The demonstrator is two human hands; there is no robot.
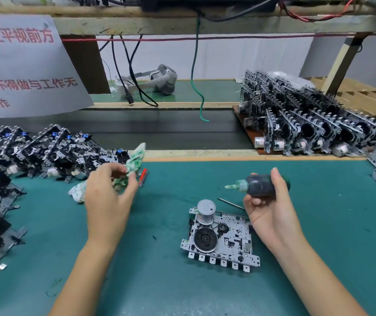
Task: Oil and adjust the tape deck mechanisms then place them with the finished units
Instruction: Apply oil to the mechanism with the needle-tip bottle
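One tape deck mechanism point(220, 238) lay flat on the green bench mat point(319, 236), motor and flywheel facing up, between the two forearms and untouched by either hand. The right hand point(268, 206) gripped a dark oil bottle point(262, 185) — fingers and thumb curled round its body — with the needle tip pointing left, above and clear of the mechanism. The left hand point(108, 192) pinched a green-and-white rag point(134, 166) between thumb and fingertips, raised off the mat. A red-handled screwdriver point(143, 177) lay just beside the rag. Unprocessed mechanisms point(34, 147) stood in rows at the left edge; a stacked batch of mechanisms point(308, 124) occupied a board at the far right.
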